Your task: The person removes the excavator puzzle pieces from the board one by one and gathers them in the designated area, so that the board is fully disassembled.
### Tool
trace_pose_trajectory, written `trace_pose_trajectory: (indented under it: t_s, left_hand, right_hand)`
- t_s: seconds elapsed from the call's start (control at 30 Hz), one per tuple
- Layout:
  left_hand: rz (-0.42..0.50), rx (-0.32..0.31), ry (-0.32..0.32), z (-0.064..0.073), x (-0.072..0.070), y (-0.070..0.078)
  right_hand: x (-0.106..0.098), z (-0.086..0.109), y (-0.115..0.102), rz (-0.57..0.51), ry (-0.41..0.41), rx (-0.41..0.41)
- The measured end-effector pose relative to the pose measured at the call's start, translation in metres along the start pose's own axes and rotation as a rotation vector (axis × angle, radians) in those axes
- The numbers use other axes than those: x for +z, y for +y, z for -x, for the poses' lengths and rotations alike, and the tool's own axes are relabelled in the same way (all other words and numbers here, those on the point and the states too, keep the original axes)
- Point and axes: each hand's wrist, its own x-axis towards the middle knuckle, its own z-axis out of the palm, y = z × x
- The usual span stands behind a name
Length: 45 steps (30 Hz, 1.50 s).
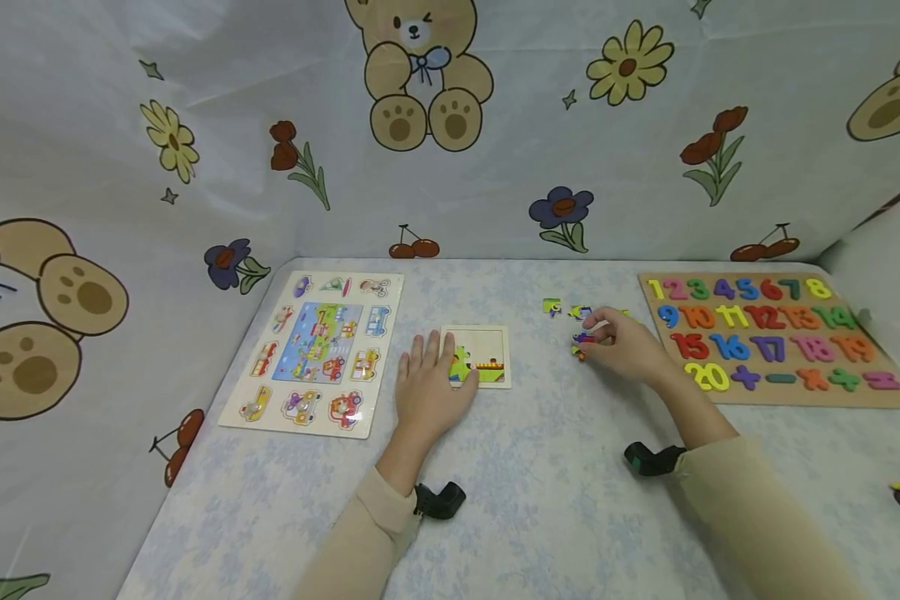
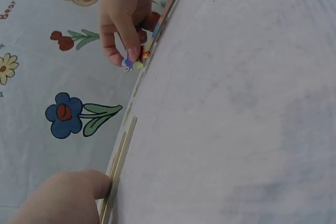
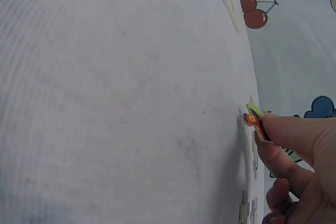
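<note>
- White table mottled with pale blue (image 1: 540, 500), under everything
- Rectangular brown board of bright coloured numerals (image 1: 810, 398), on the right
- Rectangular white board of colourful vehicle pictures (image 1: 281, 421), on the left
- Left hand (image 1: 429, 396): fingers straight, slightly spread, over the left side of a square, pale wooden, partly filled puzzle tray (image 1: 487, 342)
- Right hand (image 1: 630, 346): thumb and finger pinching a small multicoloured jigsaw piece (image 3: 255, 123), right of the tray
- Loose, small, flat, multicoloured pieces (image 1: 552, 307), near the right hand
</note>
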Motion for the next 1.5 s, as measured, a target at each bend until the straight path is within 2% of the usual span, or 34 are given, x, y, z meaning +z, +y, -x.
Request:
trace_pose_trajectory:
  t_s: [0.2,0.43,0.77,1.13,1.5]
  left_hand:
    - [-0.002,0.0,0.001,0.0,0.0,-0.001]
    - [0.009,-0.003,-0.007,0.0,0.001,-0.001]
    - [0.029,0.004,0.002,0.0,0.002,-0.001]
    - [0.073,0.003,0.027,0.004,0.0,-0.003]
    - [0.082,-0.031,0.053,0.009,-0.002,-0.006]
  right_hand:
    - [-0.002,-0.003,0.005,0.039,0.008,0.049]
    - [0.0,-0.005,0.006,0.091,0.024,0.039]
    - [0.004,-0.001,0.003,0.272,0.165,0.03]
    - [0.019,-0.007,-0.019,0.161,0.162,-0.101]
    - [0.051,-0.019,-0.063,0.129,0.107,-0.18]
